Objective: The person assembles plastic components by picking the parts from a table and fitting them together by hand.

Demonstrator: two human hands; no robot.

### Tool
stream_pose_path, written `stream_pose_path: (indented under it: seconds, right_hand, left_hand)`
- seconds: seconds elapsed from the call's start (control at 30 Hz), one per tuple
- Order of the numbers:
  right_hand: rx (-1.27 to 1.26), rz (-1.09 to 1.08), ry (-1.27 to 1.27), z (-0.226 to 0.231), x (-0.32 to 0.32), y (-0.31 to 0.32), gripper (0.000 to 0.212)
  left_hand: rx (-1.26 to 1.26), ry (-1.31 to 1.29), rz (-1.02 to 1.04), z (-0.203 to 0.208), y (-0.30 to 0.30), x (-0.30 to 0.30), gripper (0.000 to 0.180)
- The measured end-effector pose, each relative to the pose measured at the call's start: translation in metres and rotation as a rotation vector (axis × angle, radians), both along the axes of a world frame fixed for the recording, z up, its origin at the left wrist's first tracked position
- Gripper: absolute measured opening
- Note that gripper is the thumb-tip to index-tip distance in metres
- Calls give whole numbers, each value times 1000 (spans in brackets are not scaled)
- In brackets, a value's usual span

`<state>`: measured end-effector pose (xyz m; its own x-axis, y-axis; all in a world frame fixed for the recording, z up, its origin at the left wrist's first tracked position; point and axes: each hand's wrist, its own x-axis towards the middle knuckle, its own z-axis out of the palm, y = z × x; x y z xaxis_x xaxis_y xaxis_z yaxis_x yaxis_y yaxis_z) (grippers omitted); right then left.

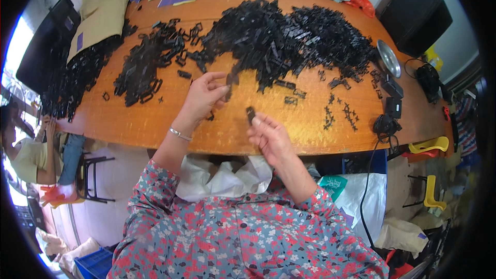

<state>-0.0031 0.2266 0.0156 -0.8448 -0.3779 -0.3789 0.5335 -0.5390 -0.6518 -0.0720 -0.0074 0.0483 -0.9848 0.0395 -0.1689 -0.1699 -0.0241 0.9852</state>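
My left hand (201,97) is raised over the near middle of the table, thumb and fingers pinched on a blurred black plastic part (232,79). Lower and to the right, my right hand (270,135) grips a small dark plastic piece (251,114) between thumb and fingers. The two pieces are apart. Beyond my hands lies a large heap of long black plastic parts (258,36). It runs into a heap of smaller black pieces (330,36) on the right. Black frame-shaped parts (142,70) are piled to the left.
Near the wooden table's (222,134) right edge are small black boxes (393,107), a cable and a round metal dish (388,58). Small branched black pieces (328,116) lie closer in. A brown sack (101,15) stands at the far left. Another person (39,155) sits at the left.
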Motion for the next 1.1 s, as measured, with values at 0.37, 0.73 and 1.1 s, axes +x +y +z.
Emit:
stream_pose_path:
  seconds: [0.37, 0.73, 1.1]
  right_hand:
    - [367, -81, 456, 20, 8, -25, 26]
    - [705, -1, 664, 32, 3, -19, 23]
    - [1067, -113, 992, 39, 5, -35, 35]
  left_hand:
    - [219, 95, -165, 13, 10, 71, 39]
    - [173, 148, -79, 12, 24, 83, 42]
    - [-305, 382, 112, 21, 44, 105, 38]
